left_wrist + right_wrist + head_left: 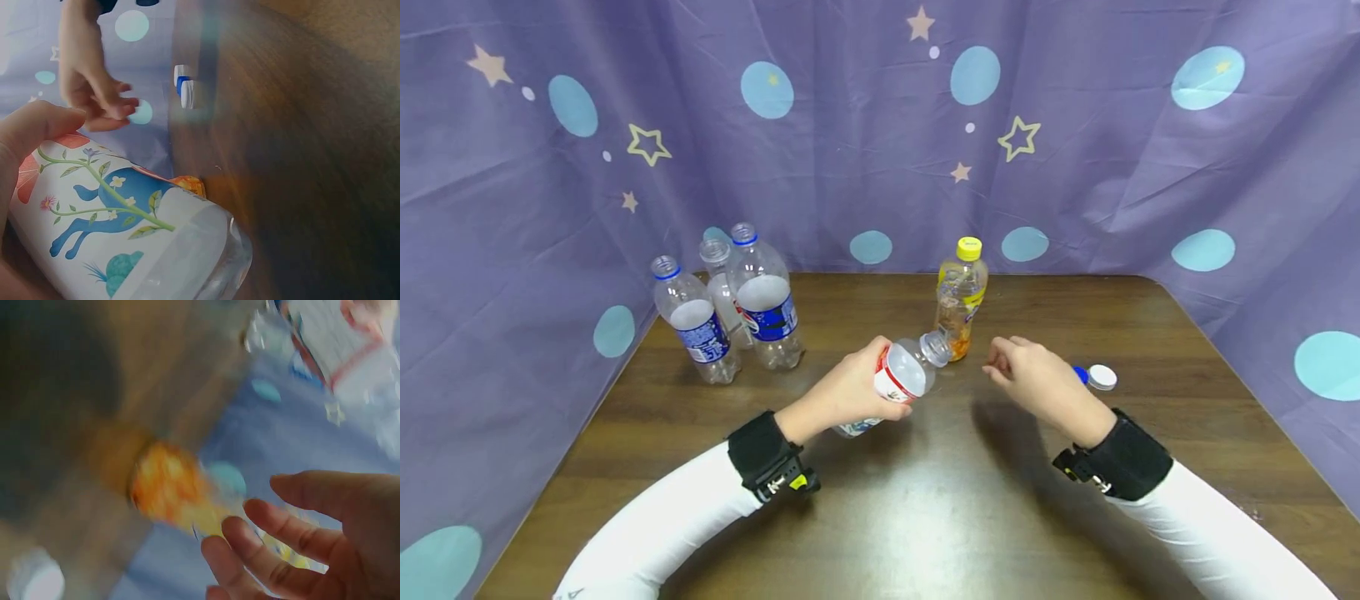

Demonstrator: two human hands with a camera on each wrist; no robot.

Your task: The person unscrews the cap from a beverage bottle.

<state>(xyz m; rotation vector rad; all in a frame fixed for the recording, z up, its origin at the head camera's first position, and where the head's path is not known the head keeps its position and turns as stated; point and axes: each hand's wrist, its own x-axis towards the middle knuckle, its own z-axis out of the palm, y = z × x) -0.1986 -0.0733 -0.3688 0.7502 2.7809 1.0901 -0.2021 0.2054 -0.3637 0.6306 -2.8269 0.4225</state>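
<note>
Bottle (901, 377) uncapped, tilted, neck toward the yellow-capped bottle (960, 300), held above the table (925, 517); left hand (850, 392) fingers wrapped round its label; right hand (1033, 379) just beside the neck, fingers loose, holding nothing; two caps (1097, 377) near the right hand.

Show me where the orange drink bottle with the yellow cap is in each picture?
Head: the orange bottle stands upright mid-table, behind the hands.
Left wrist: only an orange sliver peeks over the held bottle.
Right wrist: a blurred orange blob, left of centre.
Shared landmark: the purple curtain.
</note>
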